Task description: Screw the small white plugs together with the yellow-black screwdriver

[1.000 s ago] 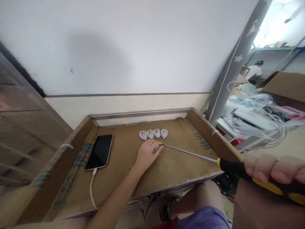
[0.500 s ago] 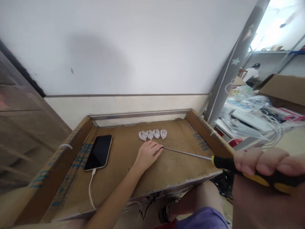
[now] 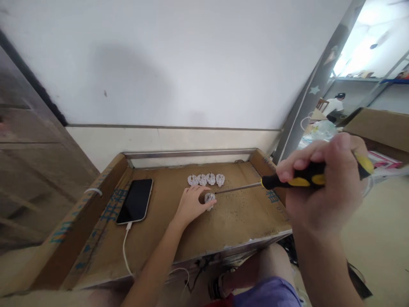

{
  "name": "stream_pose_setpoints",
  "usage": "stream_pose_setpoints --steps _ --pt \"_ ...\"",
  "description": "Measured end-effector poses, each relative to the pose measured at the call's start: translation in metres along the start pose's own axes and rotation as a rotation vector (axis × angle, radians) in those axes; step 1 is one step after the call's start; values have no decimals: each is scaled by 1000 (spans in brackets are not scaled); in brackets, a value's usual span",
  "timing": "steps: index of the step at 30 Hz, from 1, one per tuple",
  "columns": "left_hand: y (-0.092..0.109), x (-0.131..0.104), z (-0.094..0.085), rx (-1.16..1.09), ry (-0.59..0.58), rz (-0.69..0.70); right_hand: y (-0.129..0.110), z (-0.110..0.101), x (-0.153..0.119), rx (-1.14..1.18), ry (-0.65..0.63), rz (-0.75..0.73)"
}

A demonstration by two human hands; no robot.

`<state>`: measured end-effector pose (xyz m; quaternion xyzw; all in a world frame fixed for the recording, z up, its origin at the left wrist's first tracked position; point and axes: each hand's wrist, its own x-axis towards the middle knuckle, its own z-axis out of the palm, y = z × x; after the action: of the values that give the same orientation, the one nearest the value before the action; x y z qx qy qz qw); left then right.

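On the cardboard-lined tray (image 3: 166, 238), my left hand (image 3: 191, 206) grips a single white electrical plug (image 3: 209, 197) between thumb and fingers, its metal pins facing up. Raised at the right, my right hand (image 3: 329, 187) is wrapped round the black and yellow handle of a long screwdriver (image 3: 238, 188). The shaft points left, and its tip lies beside the plug in my left hand; whether they touch, I cannot tell. Just behind, several similar white plugs (image 3: 201, 179) stand in a row, pins upward.
A phone (image 3: 136, 201) with a white charging cable (image 3: 125, 251) lies on the tray's left side. Cardboard walls (image 3: 105, 194) edge the tray, with a white panel (image 3: 191, 64) behind. At the far right are an open carton (image 3: 380, 125) and a seated person (image 3: 335, 104).
My right hand has risen and moved left with the screwdriver. My left hand has opened out from the screwdriver's tip, showing the plug between its fingers. The view has shifted slightly.
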<state>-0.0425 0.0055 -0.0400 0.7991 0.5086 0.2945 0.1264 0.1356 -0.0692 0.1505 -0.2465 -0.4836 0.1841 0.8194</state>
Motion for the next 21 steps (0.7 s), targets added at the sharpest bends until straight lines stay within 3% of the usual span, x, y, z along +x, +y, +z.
stream_pose_setpoints --steps 3,8,21 --pt "0 -1 -1 -58 -89 -51 4 6 -1 -9 -18 3" --pt "5 0 3 -110 -128 -7 15 6 -8 -23 -37 103" --pt "9 -1 4 -197 -123 24 14 11 -7 -51 -15 70"
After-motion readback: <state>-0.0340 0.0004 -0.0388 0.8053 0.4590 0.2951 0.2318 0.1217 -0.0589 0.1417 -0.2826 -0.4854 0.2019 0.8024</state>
